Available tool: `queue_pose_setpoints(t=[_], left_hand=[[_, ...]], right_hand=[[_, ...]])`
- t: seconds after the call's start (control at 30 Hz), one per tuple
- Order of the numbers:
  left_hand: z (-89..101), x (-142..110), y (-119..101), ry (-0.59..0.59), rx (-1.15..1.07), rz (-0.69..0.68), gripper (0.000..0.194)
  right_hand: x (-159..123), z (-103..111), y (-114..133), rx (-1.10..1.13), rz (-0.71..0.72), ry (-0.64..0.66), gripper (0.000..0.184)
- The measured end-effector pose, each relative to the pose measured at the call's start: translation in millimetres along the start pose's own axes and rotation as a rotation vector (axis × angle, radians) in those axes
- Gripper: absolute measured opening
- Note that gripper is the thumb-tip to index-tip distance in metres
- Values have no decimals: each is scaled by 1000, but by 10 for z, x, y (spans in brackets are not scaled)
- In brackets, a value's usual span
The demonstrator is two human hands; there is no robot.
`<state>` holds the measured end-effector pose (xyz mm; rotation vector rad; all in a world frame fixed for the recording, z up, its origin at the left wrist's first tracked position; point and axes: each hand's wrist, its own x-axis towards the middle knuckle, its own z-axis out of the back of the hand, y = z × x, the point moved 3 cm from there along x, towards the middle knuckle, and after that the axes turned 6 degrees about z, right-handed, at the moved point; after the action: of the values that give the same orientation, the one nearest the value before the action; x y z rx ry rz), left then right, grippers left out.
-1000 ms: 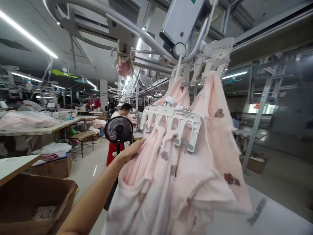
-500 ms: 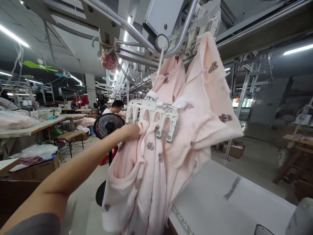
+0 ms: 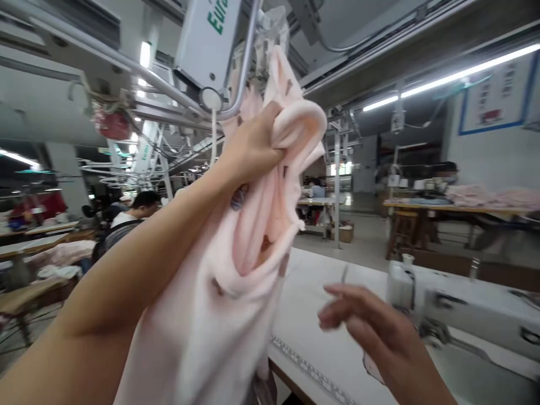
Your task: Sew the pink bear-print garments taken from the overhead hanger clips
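Pale pink fleecy fabric (image 3: 219,326) with small printed motifs hangs in long folds in front of me, its rolled edge curling over at the top. My left hand (image 3: 255,143) is raised high and closed on the upper part of this cloth. More pink cloth hangs behind it from white clips (image 3: 270,39) on the overhead rail; the nearer clip hanger is hidden. Lower right, my right hand (image 3: 371,323) is held out over the white table (image 3: 312,309), slightly blurred, fingers apart and nothing in them.
A sewing machine (image 3: 472,326) stands on the table at the right. Along the table's near edge runs a ruler strip (image 3: 307,368). Overhead are metal rails and a grey box (image 3: 206,42). Co-workers sit at the left and farther back.
My view has turned right. My left hand has moved from beside the white clip hanger to higher on the pink fabric, bringing it closer. My right hand has come into view.
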<state>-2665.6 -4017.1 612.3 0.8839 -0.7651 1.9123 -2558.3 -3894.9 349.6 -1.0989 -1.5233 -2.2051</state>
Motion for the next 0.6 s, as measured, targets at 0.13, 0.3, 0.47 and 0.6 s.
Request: queue_pose_setpoints(t=[0.13, 0.3, 0.47, 0.6], left_hand=[[-154, -302, -445, 109, 49, -242, 55], [-671, -952, 185, 260, 79, -112, 63], [-1688, -1780, 895, 570, 194, 49, 56], [-2040, -2162, 442, 699, -360, -18, 52]], right_hand=[[362, 59, 199, -157, -149, -117, 34], [-161, 106, -258, 13, -386, -164, 24], [-761, 110, -617, 572, -612, -238, 40], [-858, 216, -633, 403, -558, -308, 40]])
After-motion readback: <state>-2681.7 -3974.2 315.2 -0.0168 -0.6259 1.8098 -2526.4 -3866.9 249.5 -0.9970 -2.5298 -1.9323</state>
